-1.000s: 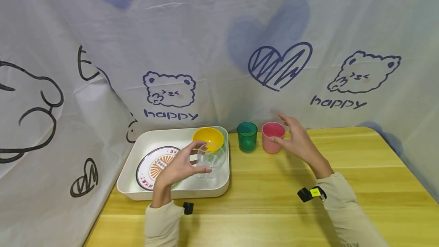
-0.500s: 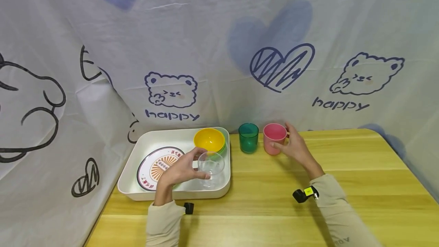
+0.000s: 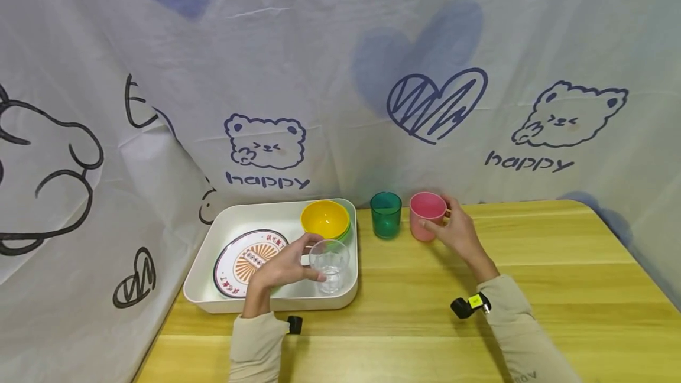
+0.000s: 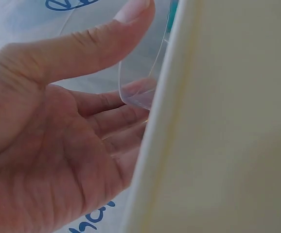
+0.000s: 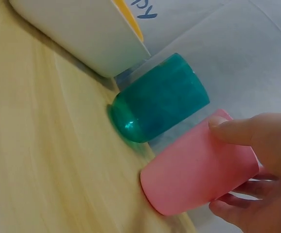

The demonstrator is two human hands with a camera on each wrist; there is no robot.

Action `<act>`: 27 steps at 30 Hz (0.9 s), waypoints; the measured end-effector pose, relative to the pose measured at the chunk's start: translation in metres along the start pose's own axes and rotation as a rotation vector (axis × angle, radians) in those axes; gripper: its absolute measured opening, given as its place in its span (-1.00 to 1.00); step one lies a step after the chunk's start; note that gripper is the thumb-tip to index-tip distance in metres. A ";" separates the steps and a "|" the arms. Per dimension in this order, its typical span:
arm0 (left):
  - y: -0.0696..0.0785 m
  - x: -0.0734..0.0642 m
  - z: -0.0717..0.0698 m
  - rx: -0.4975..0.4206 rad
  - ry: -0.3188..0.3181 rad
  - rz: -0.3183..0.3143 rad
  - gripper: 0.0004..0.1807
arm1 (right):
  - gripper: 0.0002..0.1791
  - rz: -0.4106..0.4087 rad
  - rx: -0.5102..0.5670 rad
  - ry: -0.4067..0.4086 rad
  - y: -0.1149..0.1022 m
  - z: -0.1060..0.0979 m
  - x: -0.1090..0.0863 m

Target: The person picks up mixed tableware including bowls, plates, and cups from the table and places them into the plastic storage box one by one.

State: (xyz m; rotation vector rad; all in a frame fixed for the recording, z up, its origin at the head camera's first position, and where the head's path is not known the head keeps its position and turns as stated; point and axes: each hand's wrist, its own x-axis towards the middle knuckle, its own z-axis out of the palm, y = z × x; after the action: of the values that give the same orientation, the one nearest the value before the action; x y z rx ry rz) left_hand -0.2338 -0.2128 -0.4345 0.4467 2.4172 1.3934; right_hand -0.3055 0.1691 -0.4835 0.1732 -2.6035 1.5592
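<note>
A clear cup [image 3: 330, 268] stands in the right front part of the white tray [image 3: 204, 276]. My left hand [image 3: 284, 265] holds it from the left, thumb in front and fingers behind. In the left wrist view the tray wall [image 4: 218, 116] hides much of that cup and some fingertips. On the table, right of the tray, my right hand [image 3: 460, 232] grips a pink cup [image 3: 424, 226], thumb on the near side and fingers on the far side. Just left of it, apart, is a green see-through cup [image 3: 385, 216]; the right wrist view shows the pink cup [image 5: 199, 167] upright on the table.
Inside the tray lie a patterned plate [image 3: 250, 265] at the left and a yellow bowl [image 3: 324, 219] stacked on a green one at the back right. The wooden table [image 3: 404, 324] ends at a printed cloth [image 3: 346, 75] behind.
My left hand has lowered the clear cup into the tray, slightly toward me. My right hand, earlier spread around the pink cup, has closed its fingers on it.
</note>
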 end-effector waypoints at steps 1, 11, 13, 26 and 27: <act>0.000 0.000 0.000 0.001 0.000 -0.002 -0.17 | -0.06 0.002 0.007 0.006 0.000 -0.001 -0.001; 0.000 -0.005 -0.005 0.050 0.010 -0.006 -0.17 | -0.05 -0.028 0.080 0.076 -0.029 -0.024 -0.027; 0.002 -0.006 -0.007 0.061 0.021 0.006 -0.18 | -0.04 -0.039 0.084 0.089 -0.038 -0.029 -0.033; 0.017 -0.012 -0.016 0.000 0.199 0.142 -0.41 | -0.03 -0.066 0.096 0.210 -0.075 -0.054 -0.068; 0.018 -0.012 -0.016 -0.016 0.226 0.152 -0.42 | -0.03 -0.069 0.105 0.218 -0.077 -0.056 -0.070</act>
State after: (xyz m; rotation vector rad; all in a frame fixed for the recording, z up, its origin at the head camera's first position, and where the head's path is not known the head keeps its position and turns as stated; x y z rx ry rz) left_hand -0.2277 -0.2217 -0.4094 0.5021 2.5941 1.6042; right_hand -0.2231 0.1855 -0.4008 0.0936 -2.3291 1.5940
